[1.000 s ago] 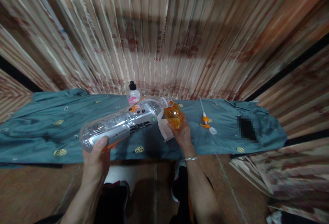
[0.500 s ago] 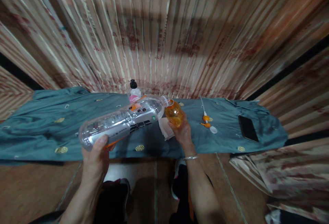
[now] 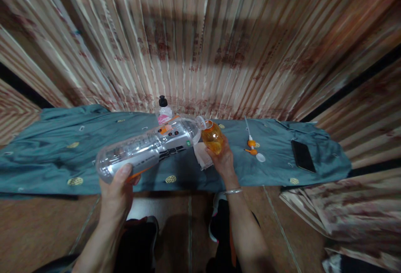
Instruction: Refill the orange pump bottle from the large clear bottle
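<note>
Covering a low surface before a striped curtain (image 3: pixel 200 47), a teal cloth (image 3: pixel 56 156) is seen. Above it, a large clear plastic bottle (image 3: pixel 150 145) is gripped at its base by the left hand (image 3: pixel 117 191) and tilted, mouth against a small amber bottle (image 3: pixel 212 137) clasped by the right hand (image 3: pixel 223 162).

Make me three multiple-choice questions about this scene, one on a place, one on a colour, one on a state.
1. Where does the phone lie?
A. On the cloth's right end
B. On the floor
C. Beside the pink bottle

2. What colour is the small bottle in the right hand?
A. Green
B. Orange
C. Black

3. How is the big bottle in the left hand held?
A. Upright
B. Upside down
C. Tipped sideways, mouth at the small bottle

Answers: 1 A, it rests on the cloth far right. 2 B, its body glows orange. 3 C, it lies nearly level, neck meeting the small bottle.
</note>
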### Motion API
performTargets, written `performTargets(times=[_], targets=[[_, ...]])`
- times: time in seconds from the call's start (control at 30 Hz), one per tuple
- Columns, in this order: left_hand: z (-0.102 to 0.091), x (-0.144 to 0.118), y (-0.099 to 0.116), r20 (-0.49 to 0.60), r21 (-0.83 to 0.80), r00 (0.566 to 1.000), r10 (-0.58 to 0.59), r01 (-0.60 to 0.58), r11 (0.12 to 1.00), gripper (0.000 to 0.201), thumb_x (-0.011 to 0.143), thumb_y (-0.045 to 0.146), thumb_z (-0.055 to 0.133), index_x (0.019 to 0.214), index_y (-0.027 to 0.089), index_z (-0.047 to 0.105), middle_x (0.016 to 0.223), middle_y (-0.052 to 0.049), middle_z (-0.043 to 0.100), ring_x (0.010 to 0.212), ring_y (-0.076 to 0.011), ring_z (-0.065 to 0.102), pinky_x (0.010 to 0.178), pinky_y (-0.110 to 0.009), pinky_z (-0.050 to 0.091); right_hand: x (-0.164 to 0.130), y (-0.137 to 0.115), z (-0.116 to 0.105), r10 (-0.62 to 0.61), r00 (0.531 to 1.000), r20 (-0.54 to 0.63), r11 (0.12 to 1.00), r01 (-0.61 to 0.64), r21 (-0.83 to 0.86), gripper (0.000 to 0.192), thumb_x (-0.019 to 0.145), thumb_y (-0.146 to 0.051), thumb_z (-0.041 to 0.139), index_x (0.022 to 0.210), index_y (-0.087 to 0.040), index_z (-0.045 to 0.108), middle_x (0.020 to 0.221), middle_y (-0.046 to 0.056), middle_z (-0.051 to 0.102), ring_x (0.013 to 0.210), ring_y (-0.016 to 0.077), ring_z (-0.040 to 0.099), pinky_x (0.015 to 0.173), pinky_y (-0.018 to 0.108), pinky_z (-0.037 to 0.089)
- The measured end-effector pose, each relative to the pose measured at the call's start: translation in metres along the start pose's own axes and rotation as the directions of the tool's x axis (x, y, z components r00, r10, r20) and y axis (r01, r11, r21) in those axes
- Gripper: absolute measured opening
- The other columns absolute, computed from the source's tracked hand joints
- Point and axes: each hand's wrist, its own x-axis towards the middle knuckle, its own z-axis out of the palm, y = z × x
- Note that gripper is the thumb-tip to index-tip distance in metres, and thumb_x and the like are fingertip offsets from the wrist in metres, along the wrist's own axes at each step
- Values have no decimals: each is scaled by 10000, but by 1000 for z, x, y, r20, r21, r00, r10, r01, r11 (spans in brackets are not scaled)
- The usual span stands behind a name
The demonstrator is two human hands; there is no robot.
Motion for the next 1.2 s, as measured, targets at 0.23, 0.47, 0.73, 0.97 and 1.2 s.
performTargets(times=[0.23,0.47,0.73,0.97,1.2], targets=[[-1,0,-1,23,-1,1000,16,-16,1000,569,477,420,882,982,240,691,714,31,588,521,-110,441,383,-190,351,1,-4,-2,53,999,11,998,-53,20,653,804,-383,722,1369,-185,460,1268,163,670,1151,315,661,961,522,556],[-3,0,-2,38,-11,999,28,-27,1000,571,492,420,884,994,237,682,771,19,635,557,-117,491,404,-190,380,1,-7,-5,85,996,33,996,-86,27,660,791,-337,734,1372,-179,463,1275,157,673,1146,320,667,982,502,551],[-3,0,-1,35,-14,999,22,-21,1000,573,474,416,889,971,207,699,918,-38,695,597,-130,527,381,-197,389,1,-6,-4,92,995,24,996,-92,7,661,783,-332,745,1365,-186,469,1266,144,682,1128,315,679,964,494,559],[-3,1,-1,30,-21,999,18,-17,1000,656,448,422,894,1038,229,684,1021,-52,708,588,-119,518,369,-185,390,1,-6,-5,89,995,37,996,-89,1,693,798,-341,742,1404,-196,437,1297,145,670,1174,303,661,993,486,550],[-3,1,-3,11,-16,1000,8,-8,1000,649,435,425,898,1017,228,688,1022,-61,709,583,-113,514,375,-180,399,0,-5,-4,82,996,36,997,-82,-11,731,795,-347,740,1427,-192,407,1321,152,658,1194,318,652,993,510,544]])
